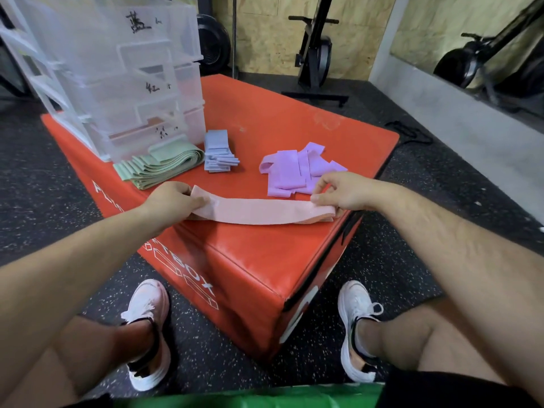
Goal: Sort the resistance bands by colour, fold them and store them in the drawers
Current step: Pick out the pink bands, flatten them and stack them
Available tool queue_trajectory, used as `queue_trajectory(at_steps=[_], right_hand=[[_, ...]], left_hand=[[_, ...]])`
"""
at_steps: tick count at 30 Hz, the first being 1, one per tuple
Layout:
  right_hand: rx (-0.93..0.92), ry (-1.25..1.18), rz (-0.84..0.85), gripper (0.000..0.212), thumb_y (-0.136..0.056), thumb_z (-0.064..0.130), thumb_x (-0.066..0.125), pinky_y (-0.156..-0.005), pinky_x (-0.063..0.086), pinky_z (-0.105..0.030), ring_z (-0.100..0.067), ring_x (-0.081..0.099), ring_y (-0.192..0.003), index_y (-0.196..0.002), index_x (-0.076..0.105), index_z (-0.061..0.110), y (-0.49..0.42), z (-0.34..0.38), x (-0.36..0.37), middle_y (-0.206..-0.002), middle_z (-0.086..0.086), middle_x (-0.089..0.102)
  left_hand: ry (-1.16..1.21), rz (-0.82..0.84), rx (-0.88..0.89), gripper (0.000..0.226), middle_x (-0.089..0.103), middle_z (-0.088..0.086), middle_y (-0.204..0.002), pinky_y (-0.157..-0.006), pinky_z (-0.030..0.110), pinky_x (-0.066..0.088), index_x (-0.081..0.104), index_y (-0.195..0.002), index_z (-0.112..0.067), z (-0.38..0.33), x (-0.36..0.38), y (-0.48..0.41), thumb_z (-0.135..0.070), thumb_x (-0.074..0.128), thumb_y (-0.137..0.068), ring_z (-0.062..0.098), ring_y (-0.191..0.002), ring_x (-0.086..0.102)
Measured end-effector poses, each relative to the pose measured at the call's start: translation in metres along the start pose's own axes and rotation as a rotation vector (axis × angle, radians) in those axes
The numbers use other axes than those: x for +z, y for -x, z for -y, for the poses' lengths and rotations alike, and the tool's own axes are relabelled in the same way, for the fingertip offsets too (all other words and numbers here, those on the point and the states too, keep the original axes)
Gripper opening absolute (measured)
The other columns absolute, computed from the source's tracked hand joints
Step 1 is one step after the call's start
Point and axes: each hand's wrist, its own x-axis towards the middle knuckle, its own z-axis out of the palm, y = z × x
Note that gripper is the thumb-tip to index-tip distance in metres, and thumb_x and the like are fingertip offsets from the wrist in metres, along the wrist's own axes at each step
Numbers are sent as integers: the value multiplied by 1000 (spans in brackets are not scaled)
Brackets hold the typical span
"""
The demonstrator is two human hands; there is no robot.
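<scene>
While the left hand's (173, 198) fingertips are tucked out of sight under the band's end, the grip reads clearly enough: fingers curled round the left end of the pink band (259, 212), thumb on top. Right hand (341, 191) pinches the right end between thumb and bent fingers; that end is doubled over, layer count hard to tell. The band lies stretched flat between both hands, at the near edge of the red box (294, 122).

Drawer unit (117, 75) is cut off at the top and left of the frame. Handwritten marks on three drawer fronts, too blurred to read. Contents cannot be made out through the cloudy plastic. White lettering on the box side is partly covered by the left forearm.

On the box top: green bands (160, 166) stacked touching the drawer unit's base, blue bands (219, 156) folded in a pile just beside them, purple bands (297, 172) in a loose heap near the right hand.

Speckled black floor (397, 260) all round. Exercise bike (316, 54) stands against a plywood wall (265, 39) behind. White shoes (357, 328) either side of the box's near corner.
</scene>
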Motion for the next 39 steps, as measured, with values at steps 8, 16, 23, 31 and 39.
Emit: queue_trajectory(at_steps=[8,16,23,31,39], right_hand=[[0,-21,3,23,-85,26,77,-69,48,-37,-17,60,-65,-103,63,26,-7,-13,-12,-78,-4,67],[-64,286,-148,9,-92,36,66,-59,36,-29,-14,55,-68,-94,62,28,-13,-15,0,-76,7,60],[-164,406,-147,13,-87,46,69,-86,47,-31,-12,58,-97,-92,64,35,-13,-13,-1,-101,14,61],[-120,426,8,54,-70,52,83,-95,49,-35,-12,59,-106,-118,63,39,-8,-8,10,-113,18,64],[-86,373,25,48,-73,51,82,-97,47,-32,-10,58,-107,-115,66,36,1,-2,8,-115,17,63]], left_hand=[[-29,-14,1,30,61,9,-71,-60,31,41,65,-85,-2,6,-1,-5,-31,72,-86,22,-60,51],[72,-39,-24,20,68,10,-67,-58,29,49,65,-85,-5,13,1,-12,-25,70,-87,23,-57,58],[-322,-139,253,43,53,5,-116,-96,39,42,61,-108,-24,12,3,-16,-48,75,-76,29,-116,48],[-488,224,668,56,48,-14,-145,-108,45,30,53,-134,-45,-1,30,-6,-62,67,-82,13,-138,39],[-492,285,602,32,55,-18,-123,-98,50,42,56,-116,-51,-14,42,-15,-56,58,-84,17,-117,51]])
